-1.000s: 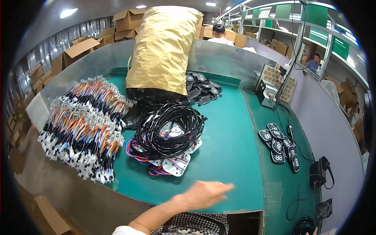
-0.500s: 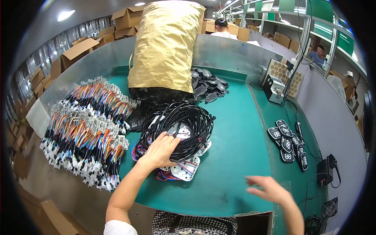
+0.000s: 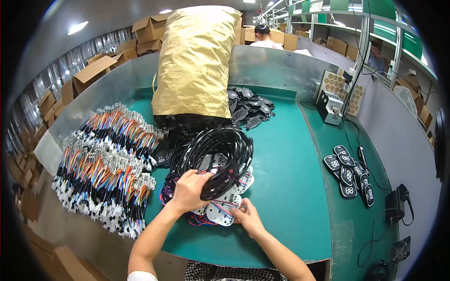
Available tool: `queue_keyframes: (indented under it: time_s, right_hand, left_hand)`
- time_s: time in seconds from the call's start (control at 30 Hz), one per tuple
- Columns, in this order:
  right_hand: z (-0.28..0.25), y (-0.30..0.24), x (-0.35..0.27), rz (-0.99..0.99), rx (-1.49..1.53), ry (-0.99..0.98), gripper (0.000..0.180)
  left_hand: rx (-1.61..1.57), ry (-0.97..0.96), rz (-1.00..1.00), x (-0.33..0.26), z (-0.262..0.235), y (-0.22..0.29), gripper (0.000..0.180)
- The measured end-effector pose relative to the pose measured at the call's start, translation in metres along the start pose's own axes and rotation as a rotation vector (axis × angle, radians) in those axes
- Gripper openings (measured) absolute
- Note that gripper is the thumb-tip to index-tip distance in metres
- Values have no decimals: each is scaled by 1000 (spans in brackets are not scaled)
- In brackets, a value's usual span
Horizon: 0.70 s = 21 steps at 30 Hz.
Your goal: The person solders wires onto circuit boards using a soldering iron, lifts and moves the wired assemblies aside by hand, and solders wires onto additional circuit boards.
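Observation:
My left hand (image 3: 188, 191) is closed round the near side of a thick coil of black cables (image 3: 243, 147), tilting it up off the heap. Beneath the coil lie several white circuit boards (image 3: 220, 215) with red and blue wires. The thumb and fingers of my right hand (image 3: 249, 219) pinch the right edge of the nearest board. To the left, two rows of wire harnesses (image 3: 101, 171) with multicoloured strands and white plugs lie side by side. A dark display panel (image 3: 164, 158) rests between them and the coil.
A large yellow woven sack (image 3: 194, 61) stands at the back, black parts (image 3: 251, 107) beside it. On the right are a pile of display panels (image 3: 348, 173), a small metal-fronted box (image 3: 329, 107) and a black power adapter (image 3: 396, 203). A metal guard wall (image 3: 272, 65) curves round the table.
My right hand has come in from the right and taken hold of a circuit board's edge. My left hand has lifted the near side of the cable coil, uncovering more boards.

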State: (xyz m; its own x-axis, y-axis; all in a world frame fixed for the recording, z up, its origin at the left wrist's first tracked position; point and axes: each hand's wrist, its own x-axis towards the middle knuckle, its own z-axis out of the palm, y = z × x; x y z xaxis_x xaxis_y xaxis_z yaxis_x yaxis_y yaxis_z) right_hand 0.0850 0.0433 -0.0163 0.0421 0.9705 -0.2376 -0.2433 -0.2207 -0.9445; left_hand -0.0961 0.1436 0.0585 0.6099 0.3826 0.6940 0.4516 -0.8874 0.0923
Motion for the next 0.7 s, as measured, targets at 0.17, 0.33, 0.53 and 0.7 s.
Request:
queue_keyframes:
  time_s: [0.17,0.33,0.53,0.7]
  right_hand:
    - [-15,-15,-7,-48,11,71,19]
    - [-36,-33,-12,-241,-1,154,16]
    - [-70,-78,-34,-614,-80,370,17]
    - [-81,-108,-68,-1110,-192,856,19]
  left_hand:
    - [100,223,-152,22,-46,-12,65]
    - [279,317,-200,30,-66,-31,72]
    - [368,288,-152,35,-80,-31,70]
    - [487,288,-160,36,-84,-38,65]
